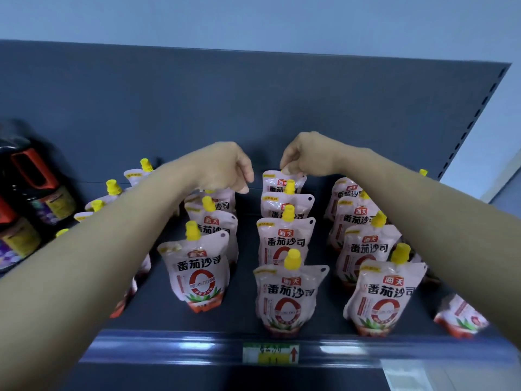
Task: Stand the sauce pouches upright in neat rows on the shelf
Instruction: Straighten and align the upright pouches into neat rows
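Right hand pinched the rear pouch near the shelf's back edge; left hand hung loosely curled, empty.

Single close head-worn wide-angle view, forward and down onto the shelf

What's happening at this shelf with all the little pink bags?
A person is arranging pink sauce pouches with yellow caps on a shop shelf. The right hand pinches the top of the rearmost pouch in the middle row. The left hand hangs over the back of the next row to the left; its fingers are hidden, so a grip cannot be confirmed. Most pouches stand upright in rows. One tilted pouch at front right looks tipped. Dark bottles stand at left.
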The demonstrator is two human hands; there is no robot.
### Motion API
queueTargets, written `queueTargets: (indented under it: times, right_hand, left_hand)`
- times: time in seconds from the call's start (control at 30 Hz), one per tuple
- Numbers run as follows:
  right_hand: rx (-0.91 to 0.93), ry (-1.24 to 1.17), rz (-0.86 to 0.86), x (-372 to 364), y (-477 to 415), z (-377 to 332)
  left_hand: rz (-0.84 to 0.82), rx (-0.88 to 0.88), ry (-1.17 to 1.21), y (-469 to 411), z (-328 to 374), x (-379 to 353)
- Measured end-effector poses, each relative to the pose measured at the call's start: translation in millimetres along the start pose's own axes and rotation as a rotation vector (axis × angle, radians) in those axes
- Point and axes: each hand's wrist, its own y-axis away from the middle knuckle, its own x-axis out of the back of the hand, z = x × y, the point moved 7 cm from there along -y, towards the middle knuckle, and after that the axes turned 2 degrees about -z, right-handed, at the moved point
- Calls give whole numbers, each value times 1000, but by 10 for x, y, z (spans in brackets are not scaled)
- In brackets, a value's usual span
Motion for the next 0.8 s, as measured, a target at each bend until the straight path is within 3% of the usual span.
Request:
queueTargets:
  times: [0.2,0.43,0.6,0.8]
  right_hand:
    - [58,-37,-160,-368,-29,-537]
    - [32,-11,-329,-835,-116,-939]
    - [-25,99,-350,-1044,-100,-996]
    - [-75,170,-322,-1140,-97,-1004]
  left_hand:
    - [32,9,68,507,-310,251]
    - [-126,134,137,870,-858,-43]
    - [-196,123,154,885,-1063,-546]
    - [-236,105,221,964,-1123,-657]
